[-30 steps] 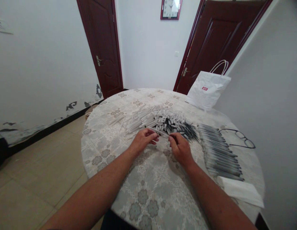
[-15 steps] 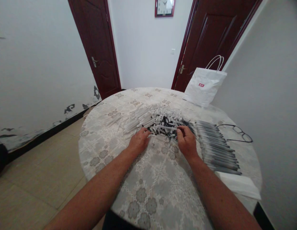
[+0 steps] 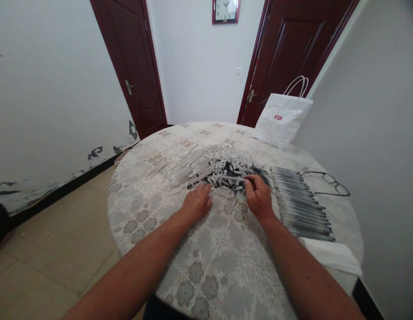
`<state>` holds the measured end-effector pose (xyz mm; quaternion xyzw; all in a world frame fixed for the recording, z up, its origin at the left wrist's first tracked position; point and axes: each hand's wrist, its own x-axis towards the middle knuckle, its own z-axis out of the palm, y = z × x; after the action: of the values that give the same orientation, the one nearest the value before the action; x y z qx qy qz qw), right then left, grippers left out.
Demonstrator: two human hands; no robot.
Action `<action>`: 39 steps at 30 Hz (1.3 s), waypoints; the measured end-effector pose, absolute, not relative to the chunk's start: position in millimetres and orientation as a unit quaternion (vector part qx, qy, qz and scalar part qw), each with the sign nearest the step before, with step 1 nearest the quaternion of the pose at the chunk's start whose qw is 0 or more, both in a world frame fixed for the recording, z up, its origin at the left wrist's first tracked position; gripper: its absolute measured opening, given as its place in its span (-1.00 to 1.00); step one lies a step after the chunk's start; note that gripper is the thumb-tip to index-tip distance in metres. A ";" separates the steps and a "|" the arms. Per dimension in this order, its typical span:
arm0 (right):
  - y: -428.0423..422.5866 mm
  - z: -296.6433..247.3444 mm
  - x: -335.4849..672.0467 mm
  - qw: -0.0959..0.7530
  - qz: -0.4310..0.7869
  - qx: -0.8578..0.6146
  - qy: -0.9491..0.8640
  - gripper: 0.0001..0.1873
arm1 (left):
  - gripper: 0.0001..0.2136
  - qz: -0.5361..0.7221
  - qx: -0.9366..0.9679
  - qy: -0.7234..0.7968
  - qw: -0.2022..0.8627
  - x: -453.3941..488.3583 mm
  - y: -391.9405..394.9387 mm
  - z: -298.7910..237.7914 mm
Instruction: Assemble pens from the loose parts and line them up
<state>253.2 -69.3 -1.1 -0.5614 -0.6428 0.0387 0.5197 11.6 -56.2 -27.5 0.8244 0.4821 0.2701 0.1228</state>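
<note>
right hand (image 3: pixel 258 192) pinches tube (image 3: pixel 229 178) near end; left hand (image 3: pixel 197 201) beside pile (image 3: pixel 197 165), grip unclear. tube could snag pile if swung low.

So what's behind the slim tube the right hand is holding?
Behind the slim tube lie small white pieces and black pieces of the heap. Whatever the right hand covers there, and the heap's lower layers, cannot be seen.
</note>
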 end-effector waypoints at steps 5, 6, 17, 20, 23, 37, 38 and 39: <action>-71.4 -2.7 251.5 0.519 0.061 -0.560 -0.643 -0.74 | -0.83 0.393 0.747 0.485 0.229 0.2 -45.9 -19.2; -71.7 -3.3 251.2 0.519 0.065 -0.560 -0.643 -0.74 | -0.85 0.416 0.717 0.490 0.270 -1.6 -43.7 -17.2; -71.2 -8.9 252.4 0.514 0.079 -0.553 -0.651 -0.74 | -0.72 0.560 0.503 0.385 0.534 4.6 -42.8 -5.5; -71.5 -9.5 251.3 0.517 0.085 -0.546 -0.654 -0.74 | -0.65 0.571 0.445 0.349 0.595 3.6 -44.3 -2.3; -73.3 -8.3 248.2 0.524 0.101 -0.541 -0.650 -0.74 | -0.68 0.566 0.403 0.337 0.634 1.6 -44.7 -0.4; -78.6 -3.2 240.3 0.529 0.124 -0.520 -0.659 -0.76 | -0.67 0.531 0.411 0.326 0.665 0.7 -48.5 -1.6; -78.4 -3.4 240.5 0.525 0.122 -0.521 -0.662 -0.76 | -0.66 0.529 0.415 0.330 0.663 0.8 -48.7 -1.6; -78.2 -3.6 240.8 0.520 0.121 -0.521 -0.666 -0.75 | -0.66 0.528 0.417 0.333 0.660 0.9 -48.5 -1.7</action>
<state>240.8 -78.2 -3.6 -0.5210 -0.6658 0.1211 0.5201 0.9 -48.5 -1.7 0.4174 0.3328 0.5282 0.6603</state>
